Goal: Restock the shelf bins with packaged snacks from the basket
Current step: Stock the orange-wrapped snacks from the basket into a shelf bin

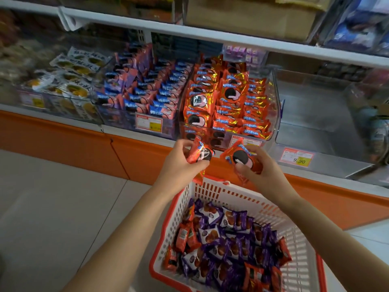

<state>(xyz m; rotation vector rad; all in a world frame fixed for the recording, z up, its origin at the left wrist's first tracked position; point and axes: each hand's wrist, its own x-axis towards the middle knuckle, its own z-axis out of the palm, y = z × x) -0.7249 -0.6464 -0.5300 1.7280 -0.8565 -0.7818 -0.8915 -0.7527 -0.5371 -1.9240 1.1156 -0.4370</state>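
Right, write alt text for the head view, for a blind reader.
Left hand and right hand each hold a red foil cookie packet before a clear shelf bin of them, above a white plastic basket of snacks.

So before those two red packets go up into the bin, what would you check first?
1. Left hand has a firm hold on the left red packet: ok.
2. Right hand has a firm hold on the right red packet: ok.
3. Packets match the target: ok, the red bin just above the hands holds the same red wrappers.
4. Room left in that bin: cannot tell, it looks heaped close to its front wall.
5. Way from the hands to the bin is free: ok, nothing lies between.
6. Basket sits below the hands with more stock: ok, purple packets fill much of it.
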